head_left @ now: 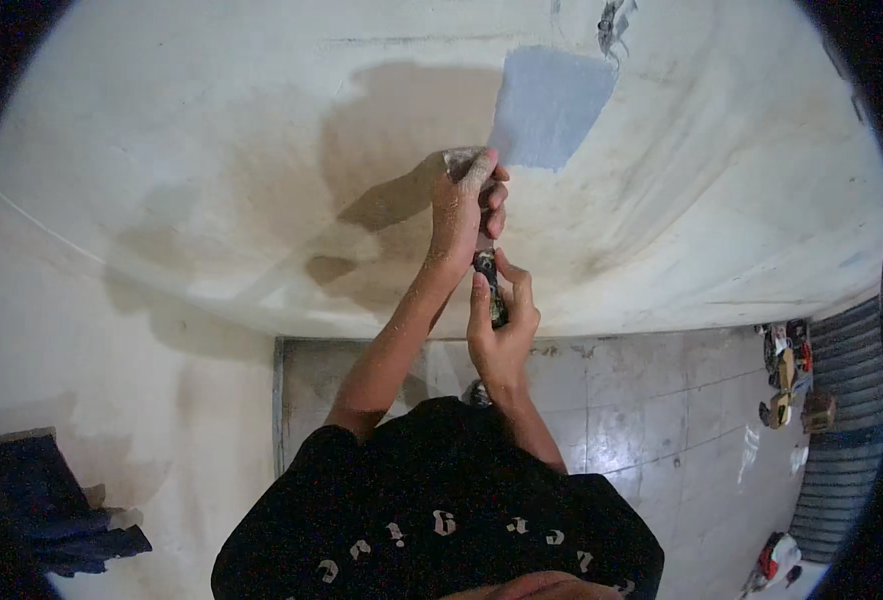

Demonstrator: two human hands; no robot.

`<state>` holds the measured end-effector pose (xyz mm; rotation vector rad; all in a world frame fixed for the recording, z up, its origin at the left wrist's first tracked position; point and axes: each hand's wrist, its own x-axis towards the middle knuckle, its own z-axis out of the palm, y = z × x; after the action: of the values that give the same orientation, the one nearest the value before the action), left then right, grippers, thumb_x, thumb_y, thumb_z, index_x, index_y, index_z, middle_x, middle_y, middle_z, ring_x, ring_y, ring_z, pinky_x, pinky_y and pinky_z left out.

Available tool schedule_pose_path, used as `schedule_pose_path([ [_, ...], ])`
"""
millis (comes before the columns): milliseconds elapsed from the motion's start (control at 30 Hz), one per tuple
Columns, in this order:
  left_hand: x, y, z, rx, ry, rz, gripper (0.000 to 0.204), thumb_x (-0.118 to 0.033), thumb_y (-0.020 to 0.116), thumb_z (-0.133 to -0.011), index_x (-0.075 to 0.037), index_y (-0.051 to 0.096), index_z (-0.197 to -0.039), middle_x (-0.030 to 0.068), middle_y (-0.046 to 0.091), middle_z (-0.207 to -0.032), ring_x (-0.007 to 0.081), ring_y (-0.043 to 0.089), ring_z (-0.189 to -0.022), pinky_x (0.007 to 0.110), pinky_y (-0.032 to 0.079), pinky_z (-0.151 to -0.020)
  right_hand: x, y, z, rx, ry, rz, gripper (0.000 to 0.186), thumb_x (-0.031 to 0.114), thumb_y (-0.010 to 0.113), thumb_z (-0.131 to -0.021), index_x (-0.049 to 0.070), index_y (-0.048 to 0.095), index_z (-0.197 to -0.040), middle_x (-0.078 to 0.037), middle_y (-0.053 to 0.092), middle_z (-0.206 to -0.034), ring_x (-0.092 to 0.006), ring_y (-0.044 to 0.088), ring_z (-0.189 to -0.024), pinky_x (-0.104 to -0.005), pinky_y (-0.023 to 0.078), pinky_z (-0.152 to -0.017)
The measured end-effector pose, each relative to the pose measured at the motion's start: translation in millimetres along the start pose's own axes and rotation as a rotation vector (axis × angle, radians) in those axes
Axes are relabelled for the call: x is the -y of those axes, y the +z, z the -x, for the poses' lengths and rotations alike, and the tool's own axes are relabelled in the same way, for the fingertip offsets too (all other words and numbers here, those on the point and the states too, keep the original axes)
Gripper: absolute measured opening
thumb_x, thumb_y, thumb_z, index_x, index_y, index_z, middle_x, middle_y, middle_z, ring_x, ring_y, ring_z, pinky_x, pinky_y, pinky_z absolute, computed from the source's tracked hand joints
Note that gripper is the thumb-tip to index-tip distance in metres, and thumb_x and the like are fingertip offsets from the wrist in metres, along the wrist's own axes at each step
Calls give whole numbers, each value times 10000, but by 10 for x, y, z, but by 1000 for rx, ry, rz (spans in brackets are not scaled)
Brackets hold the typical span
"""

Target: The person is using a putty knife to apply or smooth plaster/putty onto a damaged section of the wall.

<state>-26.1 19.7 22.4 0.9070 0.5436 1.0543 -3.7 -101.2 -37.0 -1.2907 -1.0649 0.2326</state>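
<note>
Dark-handled scraper point(490, 285) held just below a grey patch point(559, 110)

Your scraper sits near the middle of the frame, handle end toward the bottom, in front of the pale wall point(712, 170). Your right hand point(505, 328) grips its handle, thumb on the left side and fingers on the right, probably to keep the tool steady and easy to angle. Your left hand point(464, 212) is above it, curled, the thumb laid across a pale flat piece point(458, 160) that it seems to hold. You likely keep that hand in line with the handle so that both can work together. Whether the pale piece belongs to the scraper or is separate, I cannot tell, because your fingers cover the join.

The scraper's handle looks dark and blotched with lighter marks, as if well used. A short stretch of blade shows dull and brownish between your hands. The grey patch, upper right of your left hand, is flat-looking, roughly four-sided and uneven along its edges.
</note>
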Motion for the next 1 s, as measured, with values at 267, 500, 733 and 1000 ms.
schedule_pose_path([
  [267,-16,9,25,-6,-52,10,312,-313,575,-920,-46,530,-765,0,449,-529,120,420,-340,263,311,-332,51,-34,41,40,120,0,309,89,564,-942,-49,500,-1210,-47,608,-708,-21,454,-595,-186,332,-494],
  [500,-113,62,-36,21,41,2,305,-304,584,-912,-45,532,-759,0,443,-519,120,398,-324,271,296,-318,122,21,-57,17,103,-25,310,97,563,-946,-52,498,-1209,-80,654,-799,-29,466,-611,-194,358,-504],
  [733,-158,73,-66,65,58,16,305,-309,569,-919,-54,529,-756,-2,434,-515,120,397,-326,266,289,-318,215,15,-70,-12,84,-18,284,79,579,-922,-55,524,-1166,-153,670,-863,-96,579,-728,-241,450,-599],
  [1000,-315,189,-158,93,106,34,322,-332,586,-912,-60,531,-748,1,443,-522,127,400,-320,274,270,-312,226,85,-243,-39,-2,-37,305,98,570,-939,-61,510,-1193,-102,647,-792,-33,460,-610,-199,355,-496],
])
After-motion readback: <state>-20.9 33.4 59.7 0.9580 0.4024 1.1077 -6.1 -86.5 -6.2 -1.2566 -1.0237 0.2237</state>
